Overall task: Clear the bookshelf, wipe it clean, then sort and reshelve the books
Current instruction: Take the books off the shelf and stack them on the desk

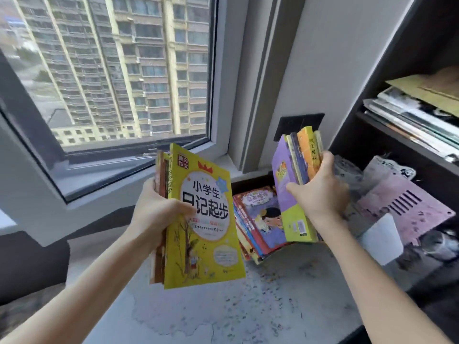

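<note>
The left hand (159,214) clasps an upright stack of paperbacks fronted by a glossy yellow softcover book (203,219), thumb on the cover and fingers behind. The right hand (320,192) grasps an upright bundle of thin, flexible paperbacks with a purple-and-lime outer cover (282,170), thumb across that cover. Below this grip, between both hands, a slanted pile of colourful flat paperbacks (258,219) lies on the speckled grey stone ledge (273,306). The dark wooden bookshelf (347,142) stands just right of the right hand.
</note>
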A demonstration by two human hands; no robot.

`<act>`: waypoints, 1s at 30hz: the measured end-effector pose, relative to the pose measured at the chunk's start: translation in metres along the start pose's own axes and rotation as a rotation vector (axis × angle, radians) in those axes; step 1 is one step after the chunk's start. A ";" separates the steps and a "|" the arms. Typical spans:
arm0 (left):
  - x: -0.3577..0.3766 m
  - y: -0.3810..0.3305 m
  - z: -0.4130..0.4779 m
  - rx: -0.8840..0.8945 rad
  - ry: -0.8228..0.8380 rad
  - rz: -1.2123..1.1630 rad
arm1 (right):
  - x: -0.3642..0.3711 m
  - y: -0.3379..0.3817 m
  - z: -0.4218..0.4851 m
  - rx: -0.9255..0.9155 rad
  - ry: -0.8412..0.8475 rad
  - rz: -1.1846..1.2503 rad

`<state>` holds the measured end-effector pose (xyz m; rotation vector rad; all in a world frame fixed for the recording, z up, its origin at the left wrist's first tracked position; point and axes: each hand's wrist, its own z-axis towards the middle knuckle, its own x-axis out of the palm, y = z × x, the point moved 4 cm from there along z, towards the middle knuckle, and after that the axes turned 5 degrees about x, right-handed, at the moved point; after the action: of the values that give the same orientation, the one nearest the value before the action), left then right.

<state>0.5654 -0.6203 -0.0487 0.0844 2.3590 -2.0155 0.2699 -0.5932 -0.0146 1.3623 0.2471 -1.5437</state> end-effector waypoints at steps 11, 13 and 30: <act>0.003 0.023 0.074 -0.049 0.022 0.045 | 0.206 0.004 -0.033 -0.421 0.423 -0.996; -0.003 0.021 0.084 -0.041 0.013 0.045 | 0.210 0.009 -0.027 -0.434 0.406 -1.044; 0.095 0.002 0.102 -0.284 0.450 -0.289 | 0.108 -0.020 0.000 0.523 1.006 1.025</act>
<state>0.4703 -0.7190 -0.0723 0.2214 3.0757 -1.9046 0.2711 -0.6418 -0.1126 2.1142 -0.2643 0.0169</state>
